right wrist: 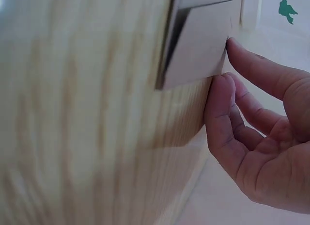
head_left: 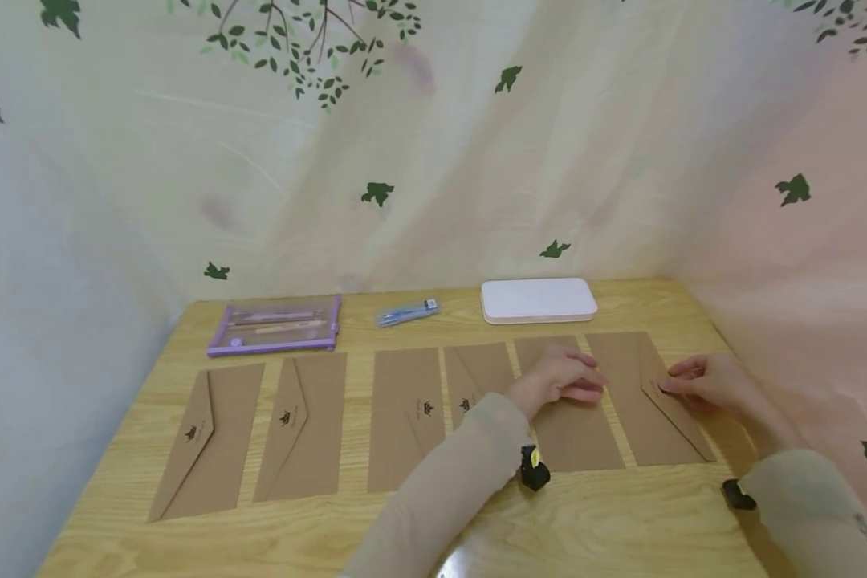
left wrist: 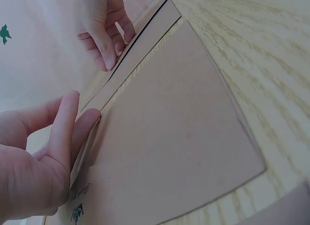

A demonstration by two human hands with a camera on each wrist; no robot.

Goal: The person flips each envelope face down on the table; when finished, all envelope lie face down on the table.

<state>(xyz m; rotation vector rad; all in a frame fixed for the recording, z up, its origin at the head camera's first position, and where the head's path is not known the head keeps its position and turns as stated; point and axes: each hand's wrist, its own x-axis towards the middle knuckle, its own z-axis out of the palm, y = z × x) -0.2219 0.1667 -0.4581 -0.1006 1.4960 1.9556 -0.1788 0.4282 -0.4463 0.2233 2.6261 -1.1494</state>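
Observation:
Several brown paper envelopes lie in a row across the table. At the right end is one envelope [head_left: 614, 377] with its pointed flap toward the right. My right hand [head_left: 708, 385] pinches its right edge, the thumb at the paper and the index fingertip close beside it in the right wrist view. My left hand [head_left: 559, 376] is over the neighbouring envelope [head_left: 578, 437]. In the left wrist view its fingers [left wrist: 87, 123] hold a raised paper edge beside a small printed crown. The left forearm hides part of the middle envelopes.
Further left lie three envelopes, among them the leftmost envelope [head_left: 224, 449] with a crown print. Along the back are a purple-edged pencil pouch [head_left: 220, 351], a blue pen packet [head_left: 408, 313] and a white case [head_left: 538, 301]. A leaf-patterned curtain [head_left: 433, 160] surrounds the table.

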